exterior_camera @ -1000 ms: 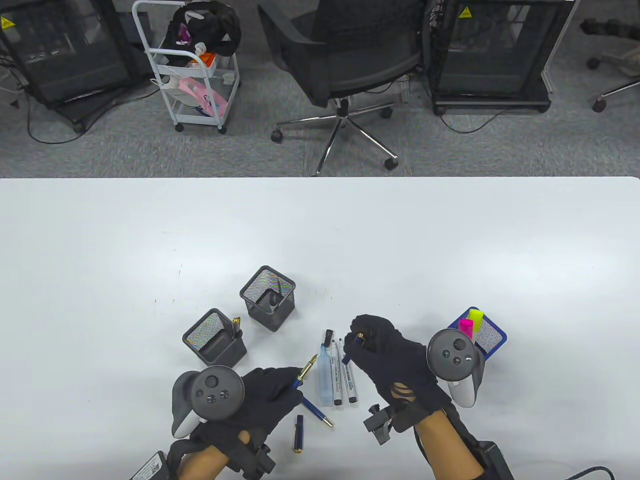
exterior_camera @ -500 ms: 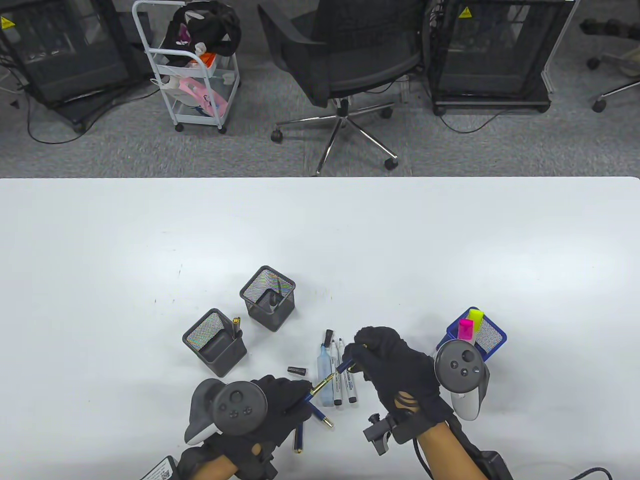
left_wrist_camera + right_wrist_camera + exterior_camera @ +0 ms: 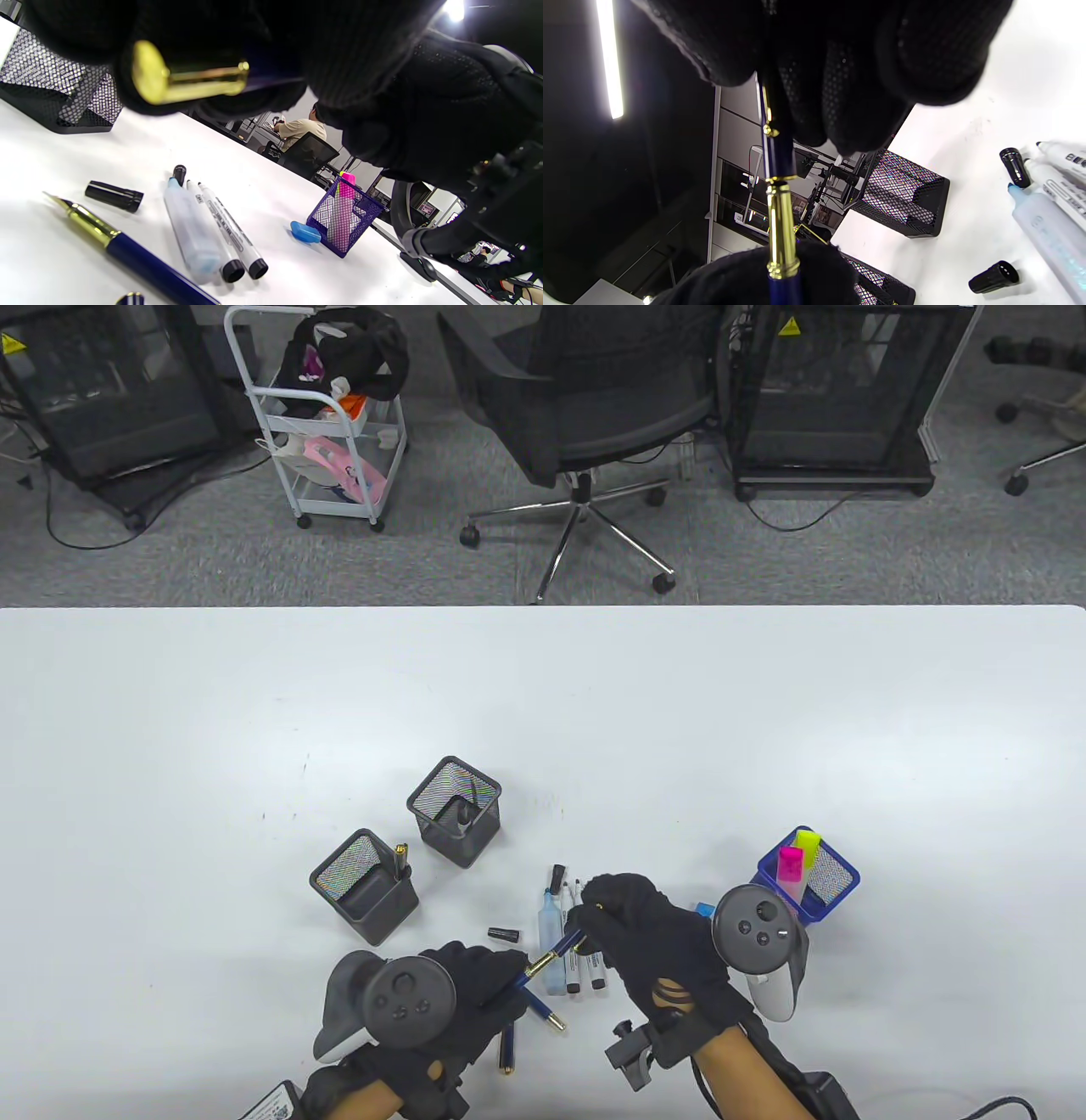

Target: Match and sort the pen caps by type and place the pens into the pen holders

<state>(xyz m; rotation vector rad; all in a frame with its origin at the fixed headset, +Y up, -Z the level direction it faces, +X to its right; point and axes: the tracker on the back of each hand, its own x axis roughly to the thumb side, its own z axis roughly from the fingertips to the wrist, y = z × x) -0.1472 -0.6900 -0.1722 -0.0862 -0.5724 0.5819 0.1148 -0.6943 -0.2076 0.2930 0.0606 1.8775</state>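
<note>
My left hand (image 3: 502, 977) grips a blue fountain pen (image 3: 543, 960) by its barrel, tip pointing up and right. My right hand (image 3: 587, 918) pinches a blue cap (image 3: 573, 939) with a gold clip (image 3: 199, 80). The cap (image 3: 774, 140) sits over the nib, its mouth at the pen's gold section (image 3: 781, 228). An uncapped blue pen (image 3: 543, 1014) (image 3: 127, 254) lies below the left fingers, beside a short blue piece (image 3: 507, 1050). Two black mesh holders (image 3: 365, 886) (image 3: 454, 810) stand at the left. A blue mesh holder (image 3: 827, 882) at the right has pink and yellow highlighters.
Two white markers (image 3: 587, 971) and a pale blue marker (image 3: 550, 925) lie between the hands. A black cap (image 3: 504, 934) lies left of them, another (image 3: 556, 878) at their top. A small blue cap (image 3: 704, 909) lies by the blue holder. The table's far half (image 3: 543, 687) is bare.
The left hand carried the fountain pen right, uncovering a black cap. The right hand moved down and left, and its blue cap now covers the nib.
</note>
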